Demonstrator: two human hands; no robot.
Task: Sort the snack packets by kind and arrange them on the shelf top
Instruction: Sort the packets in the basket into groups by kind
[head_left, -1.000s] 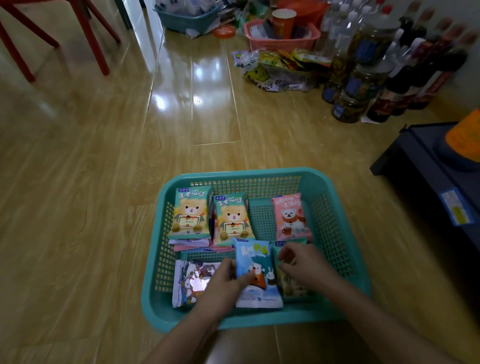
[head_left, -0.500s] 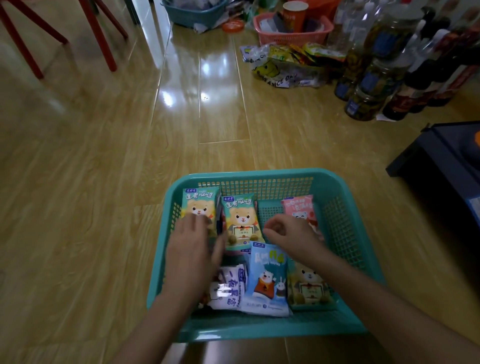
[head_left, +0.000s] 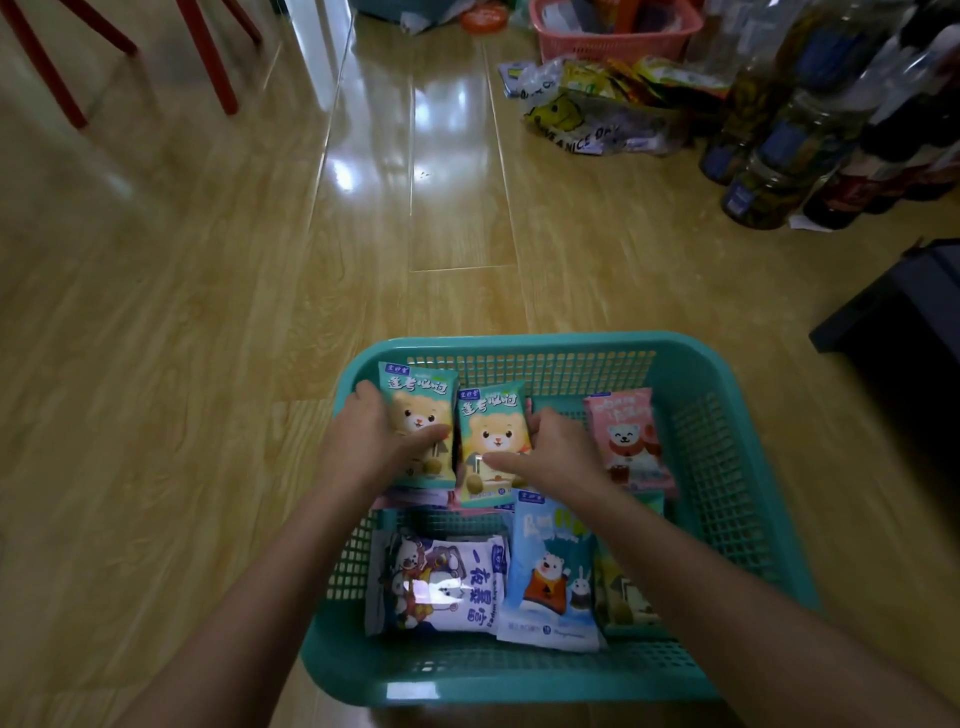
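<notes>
Basket (head_left: 727, 467) holds green, pink, blue and white snack packets (head_left: 550, 571).

One teal basket (head_left: 571, 344). Holds two green packets (head_left: 418, 397) in plain view, plus a third mostly hidden at the near right; also one pink packet (head_left: 626, 436), one blue packet (head_left: 550, 571), one white packet (head_left: 452, 587). Pink edges underneath, number unclear. One pink basket (head_left: 613, 49) farther off. Bottles (head_left: 769, 192) beside it, too blurred to count.
</notes>
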